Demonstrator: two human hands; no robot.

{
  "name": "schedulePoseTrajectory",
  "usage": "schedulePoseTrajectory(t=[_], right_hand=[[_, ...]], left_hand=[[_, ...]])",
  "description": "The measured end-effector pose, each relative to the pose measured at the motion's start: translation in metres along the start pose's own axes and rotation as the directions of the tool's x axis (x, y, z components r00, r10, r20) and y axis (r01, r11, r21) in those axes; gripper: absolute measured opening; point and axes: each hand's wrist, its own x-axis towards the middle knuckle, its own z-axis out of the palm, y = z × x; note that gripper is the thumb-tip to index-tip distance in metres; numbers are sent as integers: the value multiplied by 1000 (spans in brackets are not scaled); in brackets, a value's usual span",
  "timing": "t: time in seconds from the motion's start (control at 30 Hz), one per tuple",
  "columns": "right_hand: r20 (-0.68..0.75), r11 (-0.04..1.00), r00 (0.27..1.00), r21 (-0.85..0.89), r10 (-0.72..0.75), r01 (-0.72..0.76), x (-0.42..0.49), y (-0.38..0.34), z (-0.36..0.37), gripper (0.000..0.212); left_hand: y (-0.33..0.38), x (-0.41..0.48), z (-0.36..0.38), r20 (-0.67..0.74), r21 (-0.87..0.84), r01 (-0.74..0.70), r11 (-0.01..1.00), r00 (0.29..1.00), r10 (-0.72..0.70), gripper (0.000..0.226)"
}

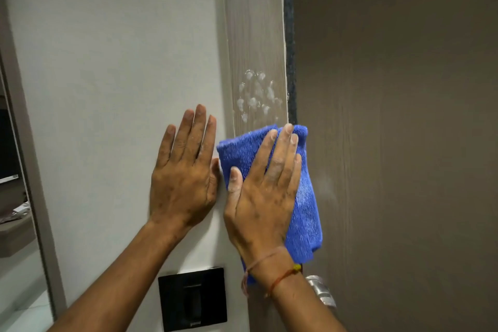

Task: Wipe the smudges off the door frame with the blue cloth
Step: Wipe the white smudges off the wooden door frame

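smudges (254, 96) white, on door frame (253, 21) near its right edge | blue cloth (304, 197) just below them, my right hand (265, 191) flat, fingers spread, pressing it on for the upstroke | left hand (186, 167) open, empty, bracing on wall (107, 62)

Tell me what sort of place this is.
Probably an indoor doorway in a home or a hotel room: a wood-grain door frame beside a painted wall, a dark brown door with a metal handle, and a black switch plate on the wall.
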Motion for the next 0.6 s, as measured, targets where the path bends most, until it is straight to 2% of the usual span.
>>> schedulePoseTrajectory(t=[0.17,0.37,0.5,0.6], right_hand=[[26,999,1000,-52,-9,11,-1,2,-4,69],[-27,1000,999,3,-24,24,64,-18,-13,69],[19,999,999,22,-34,33,30,-5,-10,69],[51,999,998,1,-49,49,3,4,-7,69]], left_hand=[[1,0,-1,-13,0,-1,1000,1000,1,59],[0,1,-2,-8,-7,-14,1000,1000,14,60],[1,2,-4,16,-9,-1,1000,1000,1,62],[-2,11,-10,2,-13,82,997,997,-82,62]])
